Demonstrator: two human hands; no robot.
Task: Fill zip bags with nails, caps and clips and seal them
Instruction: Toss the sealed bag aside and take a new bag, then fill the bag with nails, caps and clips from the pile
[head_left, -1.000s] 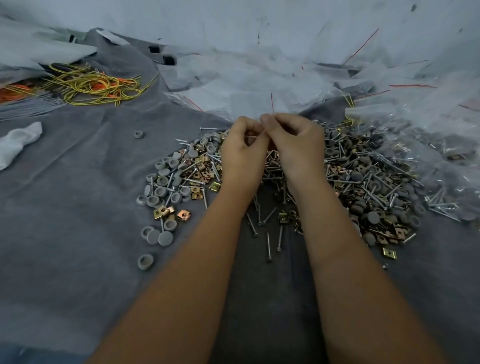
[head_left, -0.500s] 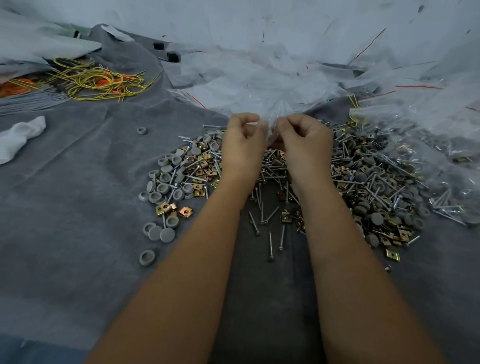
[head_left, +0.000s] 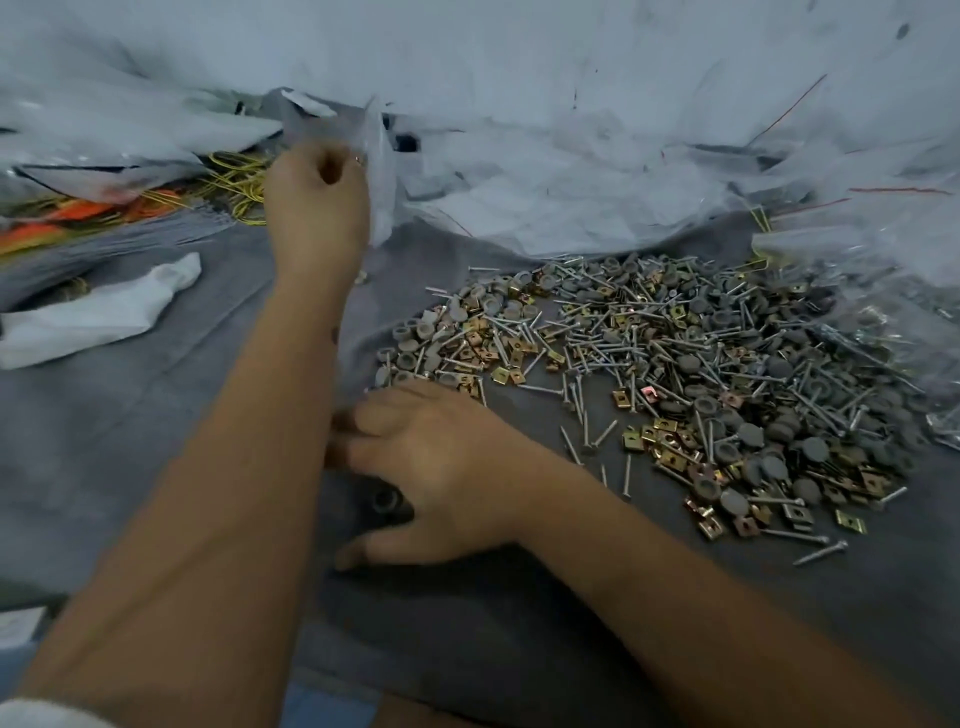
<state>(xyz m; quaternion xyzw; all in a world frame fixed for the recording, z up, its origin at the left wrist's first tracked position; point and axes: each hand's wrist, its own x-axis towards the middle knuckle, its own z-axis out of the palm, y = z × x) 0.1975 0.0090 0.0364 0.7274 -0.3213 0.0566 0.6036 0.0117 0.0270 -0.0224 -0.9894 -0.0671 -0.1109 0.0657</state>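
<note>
Left hand (head_left: 317, 202) raised, pinching clear bag (head_left: 382, 171) at its edge. Right hand (head_left: 441, 462) spread flat on cloth (head_left: 156, 415), beside the pile (head_left: 675, 374).

This looks like a small hand-packing workstation, workshop-like rather than domestic. A grey felt cloth (head_left: 130, 441) covers the work surface, and on it lies a loose heap of nails (head_left: 613, 358), grey caps (head_left: 748, 431) and brass clips (head_left: 670, 441). Piles of clear zip bags (head_left: 597, 171) lie behind, and bundled yellow and orange wires (head_left: 228, 182) lie at the left.
</note>
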